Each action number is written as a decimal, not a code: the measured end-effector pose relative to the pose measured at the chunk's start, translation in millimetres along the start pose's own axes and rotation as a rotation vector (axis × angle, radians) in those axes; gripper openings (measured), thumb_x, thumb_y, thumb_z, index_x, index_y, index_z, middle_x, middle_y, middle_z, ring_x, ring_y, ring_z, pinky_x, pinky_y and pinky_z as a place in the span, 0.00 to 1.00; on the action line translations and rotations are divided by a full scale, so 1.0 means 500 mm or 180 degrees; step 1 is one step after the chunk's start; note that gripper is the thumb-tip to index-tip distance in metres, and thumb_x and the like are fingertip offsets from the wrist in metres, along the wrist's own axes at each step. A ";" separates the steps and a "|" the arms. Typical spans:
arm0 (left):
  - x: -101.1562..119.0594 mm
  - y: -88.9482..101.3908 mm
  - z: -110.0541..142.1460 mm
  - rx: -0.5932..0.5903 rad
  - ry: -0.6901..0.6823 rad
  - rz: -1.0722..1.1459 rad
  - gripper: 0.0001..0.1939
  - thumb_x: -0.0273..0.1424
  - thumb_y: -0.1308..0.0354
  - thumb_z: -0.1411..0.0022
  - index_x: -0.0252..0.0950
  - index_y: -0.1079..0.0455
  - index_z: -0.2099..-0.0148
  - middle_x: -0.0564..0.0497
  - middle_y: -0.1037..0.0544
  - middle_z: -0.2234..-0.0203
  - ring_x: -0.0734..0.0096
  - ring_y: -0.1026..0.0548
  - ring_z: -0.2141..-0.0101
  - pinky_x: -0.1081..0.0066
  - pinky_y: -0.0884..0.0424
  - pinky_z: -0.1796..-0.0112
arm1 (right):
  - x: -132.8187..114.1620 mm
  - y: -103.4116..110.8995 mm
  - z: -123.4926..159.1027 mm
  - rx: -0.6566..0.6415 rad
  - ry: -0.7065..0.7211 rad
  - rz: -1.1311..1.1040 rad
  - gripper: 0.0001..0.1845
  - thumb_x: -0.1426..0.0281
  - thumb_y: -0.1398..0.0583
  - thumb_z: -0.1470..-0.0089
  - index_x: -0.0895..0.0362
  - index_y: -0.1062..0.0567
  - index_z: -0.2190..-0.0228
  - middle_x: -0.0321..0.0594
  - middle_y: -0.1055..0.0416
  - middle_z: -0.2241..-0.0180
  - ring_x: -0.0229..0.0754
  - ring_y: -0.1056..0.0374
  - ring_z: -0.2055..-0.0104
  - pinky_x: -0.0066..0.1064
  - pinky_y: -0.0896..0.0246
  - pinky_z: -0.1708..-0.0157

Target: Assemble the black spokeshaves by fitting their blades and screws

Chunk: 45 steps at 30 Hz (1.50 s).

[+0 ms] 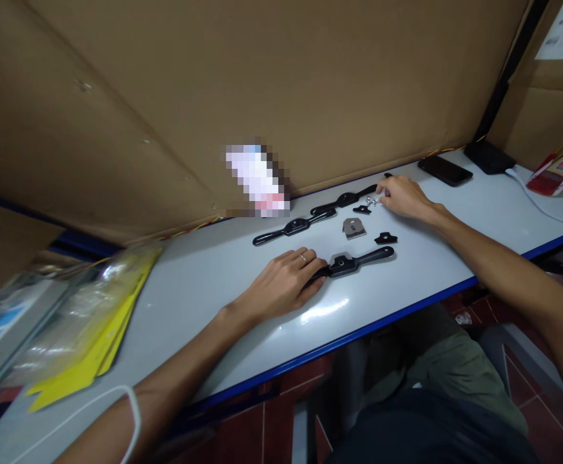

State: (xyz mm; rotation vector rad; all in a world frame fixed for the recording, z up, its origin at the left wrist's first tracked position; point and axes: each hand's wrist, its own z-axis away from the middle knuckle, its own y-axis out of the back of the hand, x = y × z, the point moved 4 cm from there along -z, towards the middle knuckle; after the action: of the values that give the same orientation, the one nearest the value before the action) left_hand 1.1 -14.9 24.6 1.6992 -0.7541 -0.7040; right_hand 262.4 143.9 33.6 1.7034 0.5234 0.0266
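Head view: the near black tool (pixel 343 265) is held at one end by the left hand (pixel 293 274), that end mostly hidden. Small silvery screws (pixel 371 202) are met by the right hand's (pixel 404 195) narrowed fingertips; whether one is pinched cannot be told.

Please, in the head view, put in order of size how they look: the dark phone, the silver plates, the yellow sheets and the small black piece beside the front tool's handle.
1. Yellow sheets
2. Dark phone
3. Silver plates
4. Small black piece
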 end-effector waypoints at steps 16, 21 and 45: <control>-0.003 -0.002 0.001 -0.0036 0.0025 -0.0051 0.14 0.34 0.54 0.25 0.35 0.29 0.50 0.45 0.24 0.62 0.61 0.25 0.62 0.61 0.25 0.61 | 0.008 -0.035 -0.011 -0.0120 0.0256 0.0148 0.15 0.71 0.44 0.39 0.58 0.19 0.57 0.52 0.22 0.55 0.53 0.28 0.55 0.39 0.42 0.60; -0.002 -0.001 0.000 -0.0026 0.0020 -0.0030 0.14 0.33 0.54 0.25 0.34 0.28 0.50 0.45 0.24 0.62 0.61 0.25 0.62 0.60 0.25 0.62 | 0.008 -0.037 -0.012 -0.0082 0.0303 0.0215 0.16 0.71 0.46 0.38 0.58 0.20 0.56 0.52 0.22 0.56 0.53 0.28 0.56 0.38 0.42 0.61; 0.001 0.001 -0.001 0.0038 -0.0082 -0.0122 0.14 0.33 0.54 0.24 0.33 0.29 0.51 0.45 0.24 0.63 0.61 0.25 0.63 0.61 0.25 0.62 | -0.074 -0.033 0.025 -0.0239 0.0627 -0.0198 0.09 0.73 0.44 0.41 0.55 0.24 0.67 0.47 0.24 0.65 0.46 0.32 0.65 0.36 0.52 0.69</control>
State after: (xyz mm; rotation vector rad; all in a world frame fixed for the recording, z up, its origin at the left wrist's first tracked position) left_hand 1.7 -15.1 25.4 1.7221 -0.7466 -0.7506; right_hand 228.0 120.8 25.2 1.6191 0.7131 0.1685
